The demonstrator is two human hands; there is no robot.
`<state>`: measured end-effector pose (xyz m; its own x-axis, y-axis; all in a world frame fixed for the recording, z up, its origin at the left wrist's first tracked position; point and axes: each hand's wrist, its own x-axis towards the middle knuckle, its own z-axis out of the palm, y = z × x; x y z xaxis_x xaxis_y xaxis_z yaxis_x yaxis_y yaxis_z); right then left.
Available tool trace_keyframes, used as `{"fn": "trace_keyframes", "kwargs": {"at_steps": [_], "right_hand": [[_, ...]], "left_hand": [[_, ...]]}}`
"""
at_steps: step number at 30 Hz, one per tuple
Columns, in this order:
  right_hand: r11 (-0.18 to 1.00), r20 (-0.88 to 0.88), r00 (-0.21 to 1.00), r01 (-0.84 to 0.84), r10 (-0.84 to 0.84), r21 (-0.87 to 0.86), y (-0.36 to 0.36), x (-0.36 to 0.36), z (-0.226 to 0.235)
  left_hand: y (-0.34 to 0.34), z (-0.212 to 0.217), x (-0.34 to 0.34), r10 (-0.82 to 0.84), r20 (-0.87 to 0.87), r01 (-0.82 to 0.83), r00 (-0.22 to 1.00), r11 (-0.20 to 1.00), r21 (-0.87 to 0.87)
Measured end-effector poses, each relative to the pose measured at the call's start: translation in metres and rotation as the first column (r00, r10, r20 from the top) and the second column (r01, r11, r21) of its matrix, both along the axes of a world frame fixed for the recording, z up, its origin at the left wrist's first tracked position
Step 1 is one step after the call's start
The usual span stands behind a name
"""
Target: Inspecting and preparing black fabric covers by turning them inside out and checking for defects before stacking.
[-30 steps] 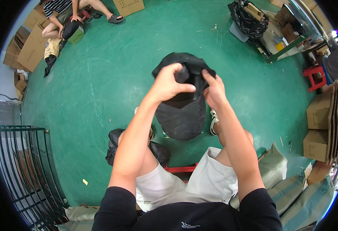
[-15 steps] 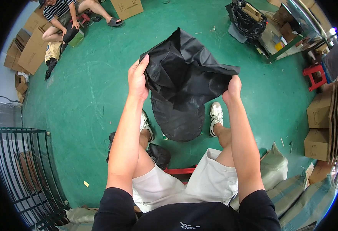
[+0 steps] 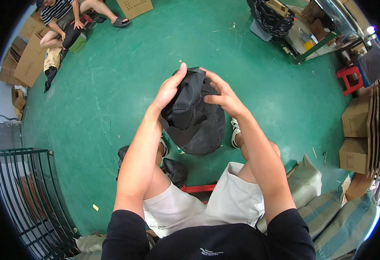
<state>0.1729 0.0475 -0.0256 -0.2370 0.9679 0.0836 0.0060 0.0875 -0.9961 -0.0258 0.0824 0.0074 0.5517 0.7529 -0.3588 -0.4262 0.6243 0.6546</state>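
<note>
A soft, shiny black cover [image 3: 183, 108], bunched up and bag-like, is held up in front of me above the floor. My left hand [image 3: 169, 90] grips its left side, thumb along the upper edge and the other fingers hidden behind the material. At the upper right, my right hand [image 3: 223, 96] curls round the edge, its thumb over the near face and its fingertips slightly blurred. Below the folds shows a smooth, rounded black part [image 3: 203, 141]; whether it belongs to the cover or is a separate thing beneath, I cannot tell.
A red stool edge [image 3: 198, 189] and a black plastic bag [image 3: 174, 171] are by my legs. Green-striped sacks [image 3: 328, 216] and stacked cartons [image 3: 354, 154] stand to the right. A dark metal rack [image 3: 30, 190] is at left. Another person [image 3: 66, 21] sits at the far left.
My hands have come closer together, the right one moving left and inward. The cover, spread wide before, is now gathered into folds between them.
</note>
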Motion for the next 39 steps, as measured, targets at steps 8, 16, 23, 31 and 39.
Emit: {"fn": "trace_keyframes", "kwargs": {"at_steps": [8, 16, 23, 31, 39], "right_hand": [[0.940, -0.316, 0.949, -0.091, -0.019, -0.328, 0.000, 0.003, -0.002], [0.896, -0.745, 0.617, -0.141, -0.254, -0.422, -0.007, 0.024, 0.015], [0.915, -0.781, 0.561, -0.096, -0.275, -0.391, -0.005, 0.036, 0.013], [0.861, -0.617, 0.612, 0.253, -0.496, -0.441, 0.001, 0.050, 0.013], [0.965, -0.274, 0.942, 0.133, -0.193, -0.225, -0.001, 0.057, 0.009]], "left_hand": [[0.014, 0.008, -0.031, 0.040, -0.178, -0.031, 0.983, 0.998, 0.055], [0.014, -0.010, -0.032, -0.144, -0.208, 0.189, 0.967, 0.959, 0.213], [-0.009, -0.033, 0.016, -0.325, -0.195, 0.270, 0.925, 0.927, -0.261], [0.026, -0.024, -0.017, 0.054, -0.178, -0.051, 0.983, 0.999, 0.018], [0.038, -0.016, -0.074, 0.073, 0.117, -0.115, 0.990, 0.905, 0.410]]}}
